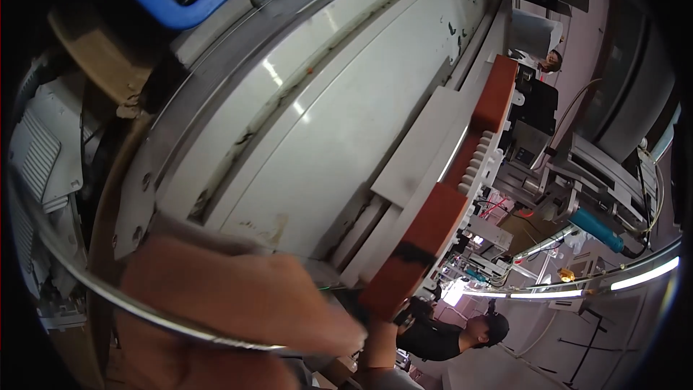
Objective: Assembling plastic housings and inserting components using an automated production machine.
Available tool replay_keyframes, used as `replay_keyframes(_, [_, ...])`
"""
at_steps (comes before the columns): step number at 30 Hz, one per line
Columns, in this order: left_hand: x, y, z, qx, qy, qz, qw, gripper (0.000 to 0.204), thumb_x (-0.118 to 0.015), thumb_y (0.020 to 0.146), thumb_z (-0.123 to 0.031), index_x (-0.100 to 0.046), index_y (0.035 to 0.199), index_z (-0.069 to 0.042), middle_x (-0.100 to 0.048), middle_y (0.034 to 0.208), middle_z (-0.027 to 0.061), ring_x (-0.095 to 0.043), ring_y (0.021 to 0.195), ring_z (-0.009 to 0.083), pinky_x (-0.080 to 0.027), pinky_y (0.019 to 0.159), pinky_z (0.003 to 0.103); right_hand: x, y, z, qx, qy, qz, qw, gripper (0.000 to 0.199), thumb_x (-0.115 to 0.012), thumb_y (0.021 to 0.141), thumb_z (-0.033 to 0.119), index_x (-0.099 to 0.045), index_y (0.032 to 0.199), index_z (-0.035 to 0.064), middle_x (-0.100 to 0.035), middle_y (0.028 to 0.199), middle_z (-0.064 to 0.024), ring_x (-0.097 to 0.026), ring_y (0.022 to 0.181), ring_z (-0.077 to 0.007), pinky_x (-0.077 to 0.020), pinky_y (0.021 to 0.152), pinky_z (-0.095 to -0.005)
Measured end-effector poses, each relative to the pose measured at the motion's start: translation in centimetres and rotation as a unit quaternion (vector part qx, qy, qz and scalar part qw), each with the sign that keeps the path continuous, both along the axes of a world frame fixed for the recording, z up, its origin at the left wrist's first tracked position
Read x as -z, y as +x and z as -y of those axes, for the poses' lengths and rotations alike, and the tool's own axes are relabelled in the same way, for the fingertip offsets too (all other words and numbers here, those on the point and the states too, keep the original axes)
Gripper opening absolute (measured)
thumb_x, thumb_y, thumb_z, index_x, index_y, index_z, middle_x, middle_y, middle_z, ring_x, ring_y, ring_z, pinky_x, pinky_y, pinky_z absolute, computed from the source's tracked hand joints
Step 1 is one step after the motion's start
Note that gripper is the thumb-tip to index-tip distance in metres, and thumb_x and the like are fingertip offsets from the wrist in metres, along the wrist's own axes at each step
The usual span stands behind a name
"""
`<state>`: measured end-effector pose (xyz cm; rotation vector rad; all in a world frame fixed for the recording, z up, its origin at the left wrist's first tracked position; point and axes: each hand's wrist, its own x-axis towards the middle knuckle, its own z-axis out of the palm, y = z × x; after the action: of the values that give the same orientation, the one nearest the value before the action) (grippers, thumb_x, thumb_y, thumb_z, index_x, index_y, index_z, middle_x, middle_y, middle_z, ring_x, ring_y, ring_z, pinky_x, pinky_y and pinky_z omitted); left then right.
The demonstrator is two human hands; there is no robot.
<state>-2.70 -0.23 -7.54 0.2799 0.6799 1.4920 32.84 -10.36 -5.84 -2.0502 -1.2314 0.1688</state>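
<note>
My left hand (224, 303) is large and close at the lower left, smeared by motion. Its fingers look folded in, with the thumb side toward the right; whatever they may hold is hidden. A thin curved metallic rim (155, 323) crosses in front of it. Just beyond the hand lies a broad white machine panel (339, 123) with dark seams and scuffs. Along its right side runs a reddish-brown bar (422, 227) with a row of white teeth. By the bar's lower end shows a bare wrist (380, 347); whose it is I cannot make out. No hand shows plainly as my right.
The surroundings appear sideways. A blue handle-like frame (177, 11) is at the upper left, above a brown cardboard edge (108, 65). Pale ribbed parts (43, 159) are stacked at far left. A teal cylindrical tool (596, 230) is at right. A person in black (440, 339) is at lower right.
</note>
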Motion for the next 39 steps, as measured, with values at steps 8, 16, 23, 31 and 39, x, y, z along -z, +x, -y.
replay_keyframes(8, [0.2,1.1,2.1,-0.006,0.054,-0.044,0.998,0.036,-0.051,0.094,-0.036,-0.045,0.089,-0.001,-0.061,0.070,0.0178,-0.062,0.058,0.0236,-0.055,0.056,0.035,-0.4,-2.3,-4.5,-0.036,0.068,0.336,0.939,0.017,-0.048,0.091,0.008,-0.053,0.102,-0.0031,-0.056,0.098,-0.0118,-0.055,0.077,-0.0201,-0.0442,0.065,-0.0280])
replay_keyframes(16, [-1.5,0.1,6.3,0.155,0.185,-0.098,0.966,0.016,-0.067,0.085,-0.009,-0.064,0.094,0.003,-0.068,0.091,0.0166,-0.068,0.082,0.0240,-0.054,0.068,0.029,-7.6,-14.4,1.0,-0.406,-0.067,0.184,0.893,0.038,-0.068,0.081,0.040,-0.068,0.096,0.0055,-0.067,0.088,-0.0066,-0.060,0.073,-0.0215,-0.0435,0.064,-0.0345])
replay_keyframes(23, [-2.9,0.0,6.6,0.289,0.011,-0.051,0.956,0.011,-0.058,0.091,-0.003,-0.061,0.098,0.004,-0.066,0.090,0.0103,-0.065,0.082,0.0112,-0.052,0.069,0.024,-6.7,-16.5,4.0,-0.311,-0.184,0.019,0.932,0.024,-0.061,0.076,-0.006,-0.065,0.099,-0.0008,-0.056,0.068,-0.0097,-0.051,0.057,-0.0219,-0.0380,0.054,-0.0339])
replay_keyframes(31, [-2.6,0.4,7.5,0.243,-0.025,0.027,0.969,0.016,-0.053,0.095,-0.008,-0.056,0.104,0.004,-0.065,0.089,0.0114,-0.063,0.075,0.0123,-0.050,0.069,0.023,-7.0,-17.9,6.5,-0.139,-0.219,-0.230,0.938,0.012,-0.052,0.092,0.007,-0.059,0.094,-0.0020,-0.054,0.064,-0.0016,-0.048,0.054,-0.0067,-0.0367,0.051,-0.0196])
replay_keyframes(39, [-3.4,0.4,7.8,0.222,-0.021,0.003,0.975,0.017,-0.049,0.097,-0.010,-0.052,0.109,0.001,-0.065,0.095,0.0142,-0.063,0.080,0.0140,-0.051,0.074,0.025,-7.3,-17.2,6.8,-0.099,-0.157,-0.271,0.945,0.012,-0.058,0.091,0.009,-0.058,0.098,-0.0011,-0.064,0.080,-0.0089,-0.057,0.068,-0.0092,-0.0446,0.062,-0.0209])
